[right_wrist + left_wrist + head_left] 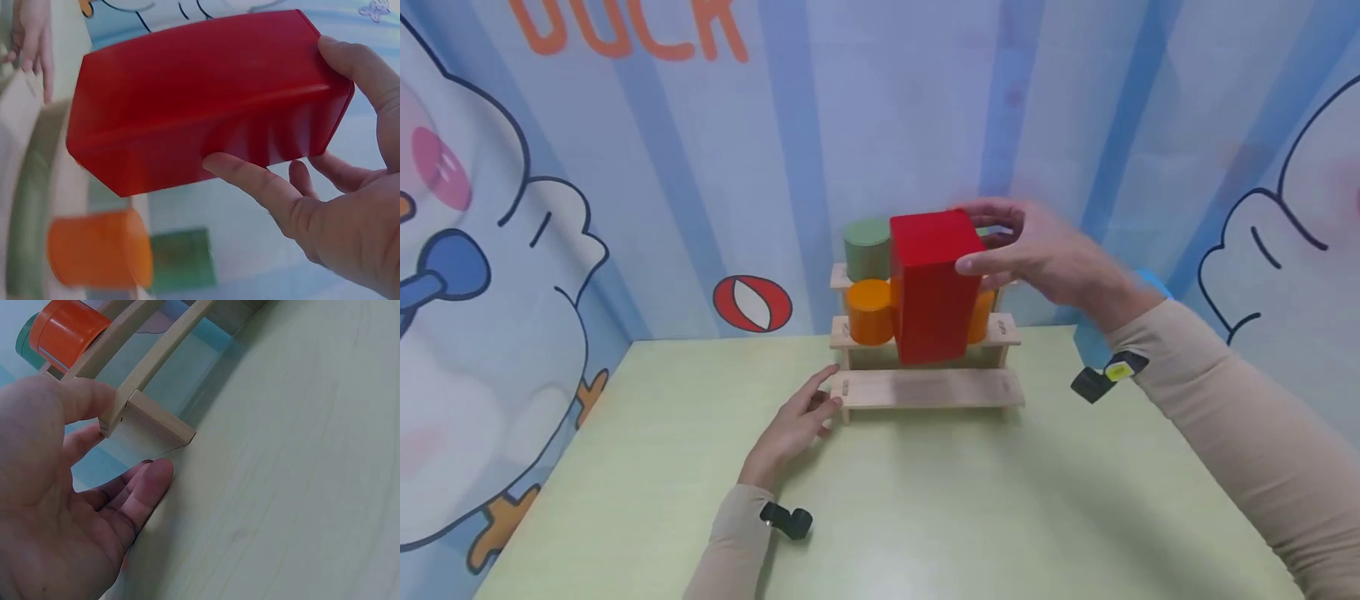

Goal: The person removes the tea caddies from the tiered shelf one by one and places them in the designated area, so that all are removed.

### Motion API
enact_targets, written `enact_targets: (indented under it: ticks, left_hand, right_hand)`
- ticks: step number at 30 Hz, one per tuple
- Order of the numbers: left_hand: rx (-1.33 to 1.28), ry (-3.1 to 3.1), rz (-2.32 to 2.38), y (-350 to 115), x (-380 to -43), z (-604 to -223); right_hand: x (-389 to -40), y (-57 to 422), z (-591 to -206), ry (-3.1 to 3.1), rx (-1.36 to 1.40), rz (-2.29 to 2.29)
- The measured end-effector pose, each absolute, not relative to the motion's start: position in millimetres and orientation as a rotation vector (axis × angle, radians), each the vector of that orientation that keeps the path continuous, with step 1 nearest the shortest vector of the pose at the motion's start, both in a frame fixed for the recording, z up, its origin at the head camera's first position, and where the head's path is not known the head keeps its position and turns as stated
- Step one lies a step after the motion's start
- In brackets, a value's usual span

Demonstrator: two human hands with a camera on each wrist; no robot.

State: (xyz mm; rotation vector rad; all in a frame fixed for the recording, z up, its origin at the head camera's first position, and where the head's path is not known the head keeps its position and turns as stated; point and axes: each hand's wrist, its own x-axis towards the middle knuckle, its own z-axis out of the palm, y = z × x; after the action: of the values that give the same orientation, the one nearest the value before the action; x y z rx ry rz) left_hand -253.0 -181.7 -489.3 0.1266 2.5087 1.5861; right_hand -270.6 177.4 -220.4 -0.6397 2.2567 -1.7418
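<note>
A red rectangular box (936, 300) is held upright in the air by my right hand (1037, 254), in front of a wooden stepped rack (925, 388). The right wrist view shows thumb and fingers gripping one end of the red box (206, 94). My left hand (793, 429) is at the left end of the rack's lowest step. In the left wrist view, its thumb and a finger pinch the corner of that step (134, 394), with the other fingers loosely bent. An orange cylinder (870, 312) stands on the middle step and a green cylinder (867, 250) on the top one.
Right of the red box, partly hidden, is another orange cylinder (980, 318); a green edge shows behind the right fingers. A light blue object (1090, 343) stands behind the right forearm. The pale table (910, 517) meets a printed blue backdrop (895, 108).
</note>
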Motion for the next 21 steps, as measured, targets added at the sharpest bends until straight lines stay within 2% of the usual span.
enact_targets:
  ticks: [9,21]
  left_hand:
    - [0.111,2.493,1.598,-186.2,-257.6,-484.8]
    - [0.067,2.493,1.587,-194.3,-249.8,-484.6]
  right_hand:
    - [-278.9,233.3,-195.0,2.370,-0.683,-1.745]
    - [-306.9,306.2,-193.4,2.508,-0.594,-1.664]
